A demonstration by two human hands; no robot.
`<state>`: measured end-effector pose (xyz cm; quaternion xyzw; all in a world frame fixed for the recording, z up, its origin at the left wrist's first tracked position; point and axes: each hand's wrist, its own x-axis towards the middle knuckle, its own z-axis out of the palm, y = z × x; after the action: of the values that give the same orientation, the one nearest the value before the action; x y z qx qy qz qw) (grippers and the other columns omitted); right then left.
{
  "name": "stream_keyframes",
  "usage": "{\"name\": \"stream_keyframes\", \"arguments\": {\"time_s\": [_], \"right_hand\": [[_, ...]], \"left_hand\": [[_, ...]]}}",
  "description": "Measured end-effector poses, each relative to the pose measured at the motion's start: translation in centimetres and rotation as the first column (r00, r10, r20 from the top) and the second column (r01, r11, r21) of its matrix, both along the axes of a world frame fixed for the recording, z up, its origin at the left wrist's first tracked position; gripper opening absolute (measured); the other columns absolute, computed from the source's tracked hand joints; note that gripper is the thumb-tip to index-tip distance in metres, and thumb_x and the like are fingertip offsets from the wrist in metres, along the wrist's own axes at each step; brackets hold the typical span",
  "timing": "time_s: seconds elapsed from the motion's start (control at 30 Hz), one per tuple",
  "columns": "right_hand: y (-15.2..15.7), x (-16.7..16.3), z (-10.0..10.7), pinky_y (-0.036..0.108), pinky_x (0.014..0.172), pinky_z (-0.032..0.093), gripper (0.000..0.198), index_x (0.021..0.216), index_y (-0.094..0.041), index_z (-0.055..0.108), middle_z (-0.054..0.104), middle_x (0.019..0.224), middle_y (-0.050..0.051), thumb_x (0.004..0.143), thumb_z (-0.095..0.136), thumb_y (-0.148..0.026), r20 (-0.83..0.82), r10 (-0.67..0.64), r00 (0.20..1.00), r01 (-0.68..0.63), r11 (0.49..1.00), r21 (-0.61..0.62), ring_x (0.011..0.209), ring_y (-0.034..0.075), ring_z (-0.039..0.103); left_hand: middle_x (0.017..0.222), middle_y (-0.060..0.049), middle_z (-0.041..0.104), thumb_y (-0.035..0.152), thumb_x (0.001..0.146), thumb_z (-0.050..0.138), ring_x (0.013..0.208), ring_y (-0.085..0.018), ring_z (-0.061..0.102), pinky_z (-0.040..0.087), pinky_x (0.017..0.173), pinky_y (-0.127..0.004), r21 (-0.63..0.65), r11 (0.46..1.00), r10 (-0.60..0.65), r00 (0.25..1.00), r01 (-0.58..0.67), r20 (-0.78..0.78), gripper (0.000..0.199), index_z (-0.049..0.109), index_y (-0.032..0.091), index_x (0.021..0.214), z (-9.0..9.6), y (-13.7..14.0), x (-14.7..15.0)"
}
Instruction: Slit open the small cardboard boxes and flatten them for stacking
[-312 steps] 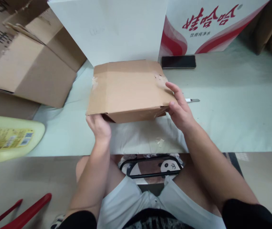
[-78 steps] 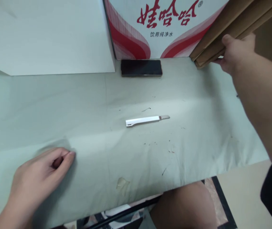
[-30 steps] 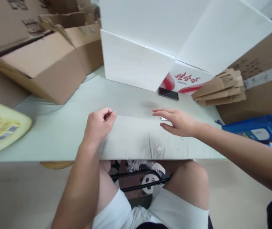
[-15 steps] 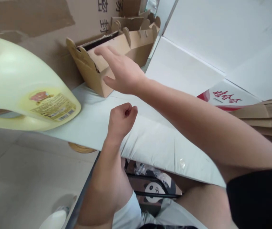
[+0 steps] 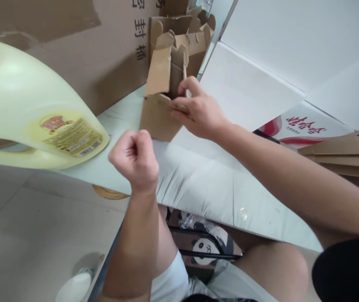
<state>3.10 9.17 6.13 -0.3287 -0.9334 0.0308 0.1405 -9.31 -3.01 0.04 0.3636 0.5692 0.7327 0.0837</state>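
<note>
Cardboard box (image 5: pixel 159 117) is in right hand's (image 5: pixel 201 111) grip, beyond left hand (image 5: pixel 135 159).

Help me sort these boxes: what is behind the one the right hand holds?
Behind the held box, at least one more open box shows, right of a large printed carton. The held box covers part of the farther one, whose bottom cannot be seen.

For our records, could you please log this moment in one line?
right hand: holding open brown cardboard box | left hand: closed fist over pale green cloth
</note>
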Motion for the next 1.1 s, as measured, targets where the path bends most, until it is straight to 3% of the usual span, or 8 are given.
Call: {"name": "stream_keyframes", "arguments": {"time_s": [0.1,0.27,0.37,0.5,0.63,0.73,0.83,1.1], "right_hand": [[-2.7,6.9,0.8,0.049,0.094,0.059,0.024,0.107,-0.027,0.073,0.058,0.136,0.009,0.102,0.051,-0.037,-0.072,0.117,0.99,-0.114,0.992,0.055,0.11,0.027,0.066],[-10.7,17.3,3.6,0.054,0.096,0.057,0.026,0.117,-0.038,0.07,0.067,0.135,0.003,0.099,0.055,-0.029,0.036,0.237,0.971,-0.24,0.957,0.164,0.127,0.03,0.061],[-15.3,21.0,3.7,0.051,0.121,0.044,0.033,0.118,-0.042,0.072,0.069,0.138,-0.005,0.096,0.054,-0.026,0.047,0.197,0.979,-0.201,0.97,0.136,0.148,0.026,0.047],[-18.8,22.7,1.9,0.043,0.131,0.035,0.028,0.11,-0.041,0.076,0.063,0.145,-0.017,0.096,0.056,-0.027,0.03,0.17,0.985,-0.172,0.981,0.094,0.16,0.02,0.029],[-19.4,24.3,-0.1,0.057,0.118,0.048,0.023,0.11,-0.036,0.074,0.058,0.153,-0.005,0.096,0.057,-0.028,-0.098,0.017,0.995,-0.013,0.999,0.036,0.156,0.03,0.035],[-18.6,26.4,-1.4,0.066,0.122,0.042,0.035,0.125,-0.036,0.067,0.047,0.16,0.002,0.091,0.062,-0.031,-0.227,-0.157,0.961,0.153,0.988,-0.037,0.158,0.037,0.03],[-17.1,28.3,-2.7,0.072,0.126,0.031,0.047,0.138,-0.044,0.06,0.041,0.163,0.0,0.09,0.063,-0.041,-0.331,-0.305,0.893,0.277,0.952,-0.13,0.157,0.039,0.03],[-13.9,28.4,-5.3,0.062,0.12,0.043,0.048,0.139,-0.033,0.058,0.049,0.155,0.008,0.101,0.043,-0.058,-0.574,-0.389,0.72,0.243,0.917,-0.317,0.149,0.037,0.044]], "left_hand": [[0.055,0.005,0.02,0.024,0.086,0.052,0.049,-0.011,0.024,0.02,0.053,-0.031,0.043,0.997,0.062,0.996,-0.064,0.056,0.041,0.022,0.023,0.059,-0.8,0.5,-0.2],[0.062,0.003,0.043,0.031,0.087,0.054,0.06,-0.013,0.044,0.038,0.058,-0.03,-0.001,0.992,-0.124,0.992,0.124,-0.012,0.024,0.046,0.023,0.066,-1.3,1.6,1.0],[0.097,-0.004,0.064,0.036,0.086,0.058,0.094,-0.019,0.063,0.053,0.076,-0.032,-0.028,0.953,-0.3,0.935,0.301,-0.188,0.016,0.067,0.024,0.093,-1.0,1.9,3.2],[0.132,-0.009,0.055,0.045,0.088,0.062,0.13,-0.028,0.055,0.048,0.112,-0.043,-0.154,0.87,-0.485,0.755,0.469,-0.442,0.026,0.074,0.026,0.101,-0.8,2.1,6.5],[0.112,-0.011,0.059,0.034,0.086,0.059,0.124,-0.027,0.056,0.046,0.113,-0.046,-0.169,0.882,-0.464,0.741,0.44,-0.486,0.018,0.071,0.021,0.085,-1.1,2.6,8.3],[0.091,-0.006,0.055,0.033,0.079,0.052,0.112,-0.026,0.06,0.047,0.111,-0.051,-0.027,0.924,-0.363,0.856,0.38,-0.367,0.011,0.055,0.022,0.077,-1.3,3.3,9.4],[0.084,-0.003,0.049,0.046,0.075,0.051,0.096,-0.025,0.066,0.059,0.088,-0.049,0.157,0.901,-0.359,0.899,0.403,-0.252,0.025,0.04,0.024,0.08,-1.5,4.0,10.7],[0.063,0.004,0.055,0.054,0.079,0.057,0.06,-0.019,0.069,0.058,0.055,-0.033,0.247,0.856,-0.356,0.864,0.455,-0.357,0.036,0.037,0.024,0.081,-2.1,4.2,12.0]]}}
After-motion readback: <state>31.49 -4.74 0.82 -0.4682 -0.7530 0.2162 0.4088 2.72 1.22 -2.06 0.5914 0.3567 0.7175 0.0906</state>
